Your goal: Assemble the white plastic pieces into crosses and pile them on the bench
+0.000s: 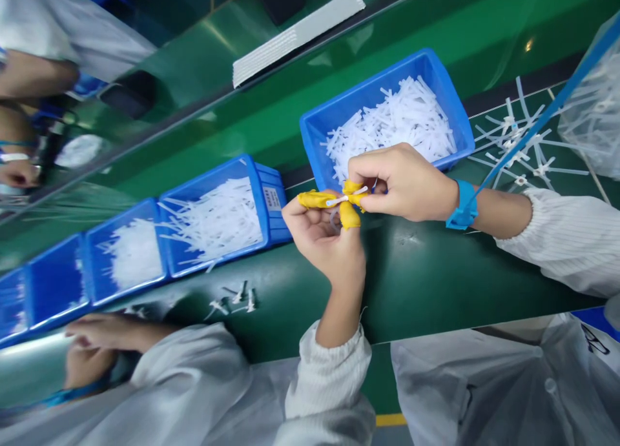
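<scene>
My left hand (332, 236), with yellow coverings on its fingertips, pinches a small white plastic connector (338, 201). A short translucent tube hangs from it beside the palm. From the right, my right hand (404, 182) closes its yellow-covered fingertips on a short white tube (361, 190) at the connector. Whether the two parts are joined is hidden by the fingers. Just beyond both hands stands a blue bin (314, 136) heaped with short translucent tubes (394, 120). A blue wrist strap (462, 205) with a cord circles my right wrist.
White connectors with tubes (526, 149) lie spread on the green table (426, 272) at right, near a clear bag (593, 110). More blue bins (268, 204) line the left. A co-worker's hands (101, 343) are lower left; another person's arm (36, 75) is upper left. The blue cord (547, 120) crosses at right.
</scene>
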Action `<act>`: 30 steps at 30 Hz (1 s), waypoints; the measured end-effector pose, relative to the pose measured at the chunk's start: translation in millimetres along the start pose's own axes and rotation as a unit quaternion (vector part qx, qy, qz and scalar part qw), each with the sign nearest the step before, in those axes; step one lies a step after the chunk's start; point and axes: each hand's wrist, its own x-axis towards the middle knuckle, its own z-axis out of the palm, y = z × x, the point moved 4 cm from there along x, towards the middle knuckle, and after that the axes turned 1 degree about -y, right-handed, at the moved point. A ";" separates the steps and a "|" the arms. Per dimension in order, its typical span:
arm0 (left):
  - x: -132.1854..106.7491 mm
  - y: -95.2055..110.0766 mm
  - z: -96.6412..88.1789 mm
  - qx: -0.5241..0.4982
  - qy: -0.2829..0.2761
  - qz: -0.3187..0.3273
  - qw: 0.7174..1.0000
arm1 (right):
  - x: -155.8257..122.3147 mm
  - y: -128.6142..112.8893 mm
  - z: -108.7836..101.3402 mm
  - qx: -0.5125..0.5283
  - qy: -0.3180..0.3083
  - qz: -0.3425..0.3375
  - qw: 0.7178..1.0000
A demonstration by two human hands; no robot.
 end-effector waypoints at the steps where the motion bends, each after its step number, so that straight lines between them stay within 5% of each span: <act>1: -0.1 -1.0 -0.1 0.001 -0.001 -0.005 1.000 | 0.0 0.4 0.0 0.001 0.004 0.004 1.000; 12: 3.0 -1.2 -1.8 0.030 0.009 0.003 1.000 | 7.5 13.4 -1.7 0.228 0.001 0.094 0.969; 30: 8.9 -5.3 -7.8 0.012 -0.004 -0.006 1.000 | 8.2 12.3 -2.6 0.259 0.003 0.108 0.960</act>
